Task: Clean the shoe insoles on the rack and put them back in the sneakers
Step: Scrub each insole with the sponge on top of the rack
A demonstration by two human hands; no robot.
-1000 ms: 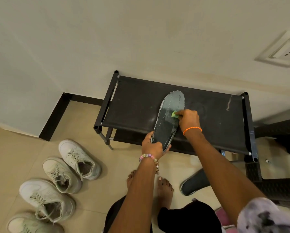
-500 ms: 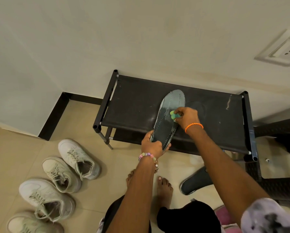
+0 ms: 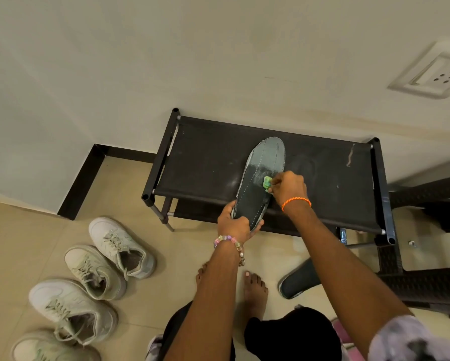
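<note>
A dark grey insole (image 3: 260,178) lies lengthwise on the top shelf of the black shoe rack (image 3: 208,157), its toe end lighter grey and pointing at the wall. My left hand (image 3: 234,225) grips the insole's heel end at the rack's front edge. My right hand (image 3: 287,187) pinches a small green cloth or sponge (image 3: 267,182) against the insole's right edge. Several white sneakers (image 3: 119,246) stand on the floor to the left.
A second dark insole (image 3: 297,282) lies on the tiled floor under my right arm. My bare feet (image 3: 254,290) are in front of the rack. Dark wicker furniture (image 3: 427,282) stands at the right. A wall socket (image 3: 437,74) is at the upper right.
My right hand with the green piece has shifted a little along the insole's right edge, rubbing it. My left hand keeps its hold on the heel end.
</note>
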